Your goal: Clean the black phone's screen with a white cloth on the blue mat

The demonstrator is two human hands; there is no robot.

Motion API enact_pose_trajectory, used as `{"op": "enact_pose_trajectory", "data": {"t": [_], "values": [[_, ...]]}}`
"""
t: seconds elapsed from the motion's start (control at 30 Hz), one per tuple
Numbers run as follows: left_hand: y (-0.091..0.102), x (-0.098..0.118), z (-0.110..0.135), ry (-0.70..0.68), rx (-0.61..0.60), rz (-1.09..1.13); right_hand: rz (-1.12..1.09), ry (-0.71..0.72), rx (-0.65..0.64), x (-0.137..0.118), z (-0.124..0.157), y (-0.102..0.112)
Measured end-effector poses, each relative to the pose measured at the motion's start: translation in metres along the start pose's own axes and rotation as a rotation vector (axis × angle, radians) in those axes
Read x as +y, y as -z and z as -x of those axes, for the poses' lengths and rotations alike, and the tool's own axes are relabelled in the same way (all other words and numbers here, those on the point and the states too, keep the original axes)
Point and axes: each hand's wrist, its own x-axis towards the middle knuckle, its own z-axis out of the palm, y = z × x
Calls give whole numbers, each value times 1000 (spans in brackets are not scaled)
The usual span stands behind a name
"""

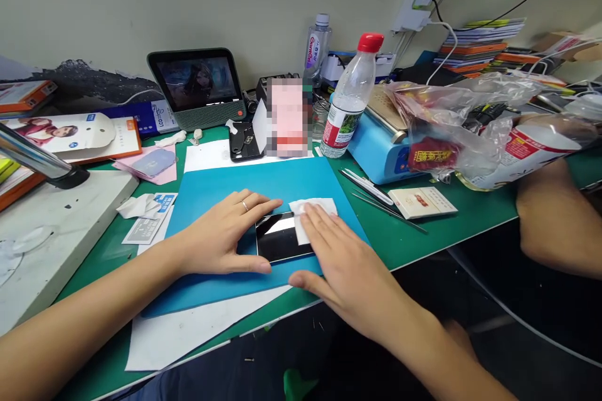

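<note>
A black, glossy phone screen (277,239) with a thin light edge lies face up on the blue mat (263,175). My left hand (226,229), with a ring on one finger, reaches around its left end, the thumb by the near long edge and the forefinger by the far one. Under the flat fingers of my right hand (345,257) a folded white tissue (301,229) is pressed onto the screen's right part. The right thumb stands apart, by the near edge. The screen's right end is hidden beneath the tissue and hand.
Behind the mat are a tablet-like display (197,84), a black phone case (244,141) and a red-capped bottle (350,100). To the right lie tweezers (388,210), a cigarette box (423,202) and a blue device (371,147). Another person's arm (557,225) rests at the right edge.
</note>
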Motion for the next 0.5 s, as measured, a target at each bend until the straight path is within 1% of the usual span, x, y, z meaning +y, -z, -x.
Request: {"op": "enact_pose_trajectory", "data": {"t": [0.1, 0.2, 0.3, 0.37, 0.5], "values": [[1, 1, 0, -2, -1, -8, 53, -2, 5, 10, 15, 5], [1, 2, 0, 0, -10, -19, 109, -2, 52, 11, 34, 5], [1, 3, 0, 5, -12, -19, 156, -9, 82, 3, 49, 3], [0, 3, 0, 3, -10, -16, 173, -26, 88, -5, 54, 1], [0, 0, 0, 2, -10, 15, 127, -13, 75, -23, 48, -4]]}}
